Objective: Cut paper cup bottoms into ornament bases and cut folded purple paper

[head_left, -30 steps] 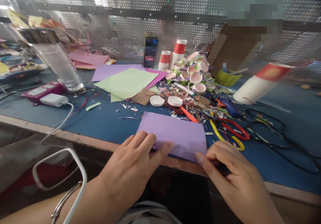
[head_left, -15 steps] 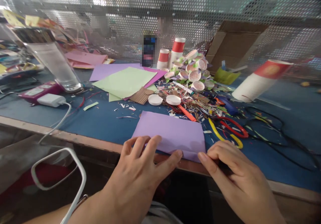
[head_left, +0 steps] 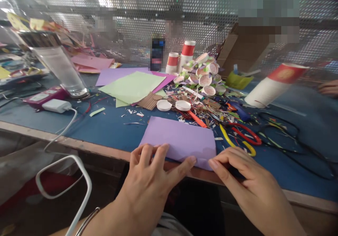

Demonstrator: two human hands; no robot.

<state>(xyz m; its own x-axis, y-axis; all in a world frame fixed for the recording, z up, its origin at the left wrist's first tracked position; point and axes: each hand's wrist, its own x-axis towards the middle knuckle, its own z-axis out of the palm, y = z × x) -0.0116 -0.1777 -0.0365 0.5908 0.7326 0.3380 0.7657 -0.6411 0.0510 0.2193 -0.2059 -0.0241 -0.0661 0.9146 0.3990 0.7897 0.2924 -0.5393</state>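
A folded purple sheet of paper [head_left: 182, 139] lies at the near edge of the blue table [head_left: 111, 130]. My left hand [head_left: 151, 179] rests on its near edge with fingers spread and the thumb pressed flat along the fold. My right hand [head_left: 244, 179] is at the sheet's near right corner, fingers curled, thumb and forefinger pressing that corner.
Behind the sheet lie scissors with red and yellow handles [head_left: 241, 139], a heap of paper scraps and cut cup bottoms [head_left: 203, 84], green and purple sheets [head_left: 132, 86], paper cups [head_left: 274, 84], a glass [head_left: 62, 68], a white charger with cable [head_left: 56, 105] and black cables [head_left: 295, 144]. Another person's hand [head_left: 329, 88] shows at far right.
My left thumb has slid rightwards along the sheet's near edge toward my right hand. My right hand has stayed at the corner.
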